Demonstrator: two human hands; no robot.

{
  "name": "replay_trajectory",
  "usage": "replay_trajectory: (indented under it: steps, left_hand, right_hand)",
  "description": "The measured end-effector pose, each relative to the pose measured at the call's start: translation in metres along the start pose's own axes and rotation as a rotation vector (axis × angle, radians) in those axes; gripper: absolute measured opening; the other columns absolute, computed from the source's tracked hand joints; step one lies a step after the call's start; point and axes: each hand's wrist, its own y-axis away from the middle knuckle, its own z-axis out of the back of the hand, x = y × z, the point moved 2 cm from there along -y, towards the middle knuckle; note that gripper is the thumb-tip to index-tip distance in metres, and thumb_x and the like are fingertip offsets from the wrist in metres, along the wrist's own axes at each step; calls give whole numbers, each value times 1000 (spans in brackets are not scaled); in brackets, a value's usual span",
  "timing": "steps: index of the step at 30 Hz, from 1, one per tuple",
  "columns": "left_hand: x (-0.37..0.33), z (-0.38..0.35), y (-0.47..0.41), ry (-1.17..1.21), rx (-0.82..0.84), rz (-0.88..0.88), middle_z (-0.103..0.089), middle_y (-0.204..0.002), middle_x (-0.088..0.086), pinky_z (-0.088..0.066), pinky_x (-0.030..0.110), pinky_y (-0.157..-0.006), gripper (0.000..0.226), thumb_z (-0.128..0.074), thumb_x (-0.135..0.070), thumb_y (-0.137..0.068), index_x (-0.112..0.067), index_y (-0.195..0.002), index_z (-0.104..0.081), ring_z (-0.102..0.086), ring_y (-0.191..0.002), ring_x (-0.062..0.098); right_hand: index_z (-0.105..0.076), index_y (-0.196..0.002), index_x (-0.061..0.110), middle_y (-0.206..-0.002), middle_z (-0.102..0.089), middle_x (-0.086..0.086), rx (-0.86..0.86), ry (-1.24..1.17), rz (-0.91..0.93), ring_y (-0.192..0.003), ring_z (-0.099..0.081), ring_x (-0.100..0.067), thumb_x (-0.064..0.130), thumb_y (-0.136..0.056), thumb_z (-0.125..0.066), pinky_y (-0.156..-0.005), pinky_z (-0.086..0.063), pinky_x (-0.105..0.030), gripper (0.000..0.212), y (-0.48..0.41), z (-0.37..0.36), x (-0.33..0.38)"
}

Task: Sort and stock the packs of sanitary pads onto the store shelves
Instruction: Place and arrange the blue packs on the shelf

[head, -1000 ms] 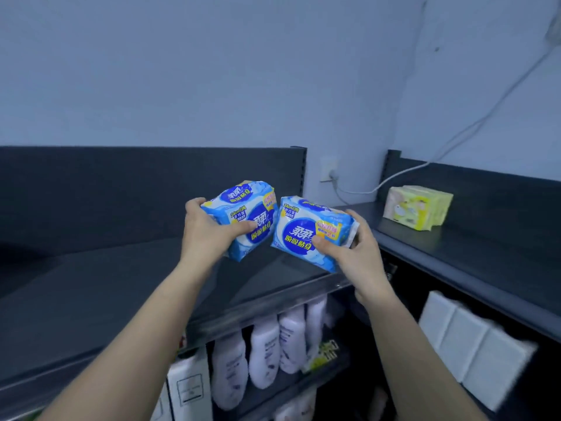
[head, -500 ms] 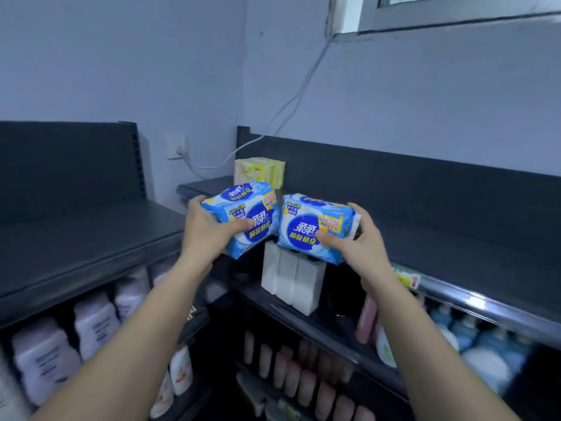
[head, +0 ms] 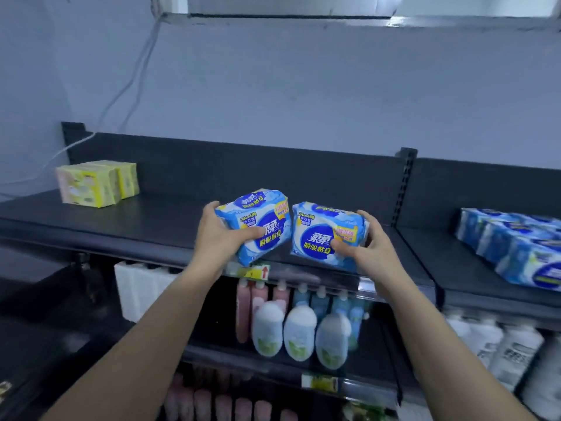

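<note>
**Dark shelving ahead, a soft pack in each hand**

Dark metal shelving runs along a pale wall. Its top shelf [head: 151,220] carries yellow packs [head: 91,183] at the far left. In the next bay to the right lies a row of blue packs [head: 516,247] that look the same as the two being held. Bottles [head: 297,332] stand on the shelf below.

Both held packs are in the air over the front edge of the top shelf, side by side with a narrow gap between them. The left hand [head: 223,238] grips the left pack [head: 258,220] at its left end, thumb across the printed face and fingers behind. The right hand [head: 364,247] holds the right pack [head: 321,235] at its right end in the same way, thumb on the front.

Each pack looks light and pillowy, wrapped in glossy film that probably dents under a thumb and may slide in a loose grip. Neither seems fragile. The sound hold is likely the present one: one short end pinched between thumb and fingers on the two broad faces, firm enough to stop slipping without crushing the wrapper. Set on a long flat side, a pack should sit steady.
</note>
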Motion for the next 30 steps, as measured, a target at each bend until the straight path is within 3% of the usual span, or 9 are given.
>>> replay_trajectory:
  steps: [5, 7, 10, 15, 19, 22, 24, 27, 30]
  left_hand:
    - [-1, -98, -29, 94, 180, 0, -58, -127, 2, -57, 40, -82, 112, -95, -16, -50, -15, -143, -31, -66, -101, 15]
    - [-2, -142, -40, 119, 249, 1, -61, -120, 0, -57, 37, -78, 104, -92, -9, -56, -15, -141, -32, -67, -95, 12]
    - [-2, -202, -56, 132, 337, -3, -61, -121, 1, -58, 40, -80, 99, -92, -9, -55, -18, -136, -36, -67, -96, 15]
    - [-1, -292, -80, 78, 417, -59, -54, -125, 0, -56, 38, -79, 95, -94, -16, -53, -23, -129, -38, -63, -104, 17]
    - [-2, -359, -96, 0, 450, -120, -41, -127, 0, -52, 41, -92, 92, -92, -17, -57, -24, -134, -42, -54, -109, 18]
    - [0, -402, -103, -23, 499, -121, -41, -124, 3, -52, 43, -93, 78, -90, -12, -58, -25, -125, -50, -57, -106, 20]
    - [3, -426, -107, -30, 518, -107, -42, -124, 4, -54, 45, -91, 75, -91, -12, -58, -26, -120, -51, -59, -106, 22]
    - [8, -455, -112, -43, 550, -94, -44, -126, 4, -55, 45, -88, 73, -90, -12, -59, -26, -119, -51, -60, -105, 22]
    - [14, -478, -116, -35, 564, -93, -43, -128, 4, -54, 44, -90, 73, -89, -11, -61, -25, -121, -51, -59, -108, 21]
  right_hand:
    - [-44, -131, 30, -116, -63, 9, -83, 23, -22, -90, -66, -3, -4, -77, -75, -77, -54, -26, 70, -23, 78, -13]
    - [-46, -125, 33, -115, -64, 9, -129, 31, -43, -86, -67, -1, -6, -78, -74, -75, -55, -24, 67, -36, 111, -18]
    - [-42, -134, 26, -118, -63, 4, -181, 55, -79, -85, -68, -1, -6, -80, -71, -68, -56, -18, 69, -55, 156, -27]
    - [-34, -144, 23, -127, -61, -9, -240, 105, -144, -105, -65, -23, -3, -82, -71, -93, -53, -39, 77, -84, 218, -42]
    - [-30, -147, 28, -125, -63, -6, -248, 175, -194, -99, -67, -17, -1, -84, -70, -86, -55, -30, 79, -98, 255, -55]
    - [-30, -147, 33, -121, -60, 2, -208, 340, -219, -92, -64, -3, 4, -88, -68, -74, -52, -15, 76, -104, 272, -65]
    - [-35, -144, 32, -122, -58, 4, -192, 468, -217, -91, -62, -1, 4, -89, -66, -76, -50, -13, 68, -112, 281, -68]
    - [-44, -139, 29, -116, -59, -1, -210, 793, -182, -98, -63, -16, 4, -89, -58, -90, -48, -27, 59, -126, 289, -71]
    - [-52, -134, 21, -132, -45, -8, -276, 1150, -29, -113, -53, -27, 5, -85, -55, -94, -46, -35, 51, -140, 284, -74]
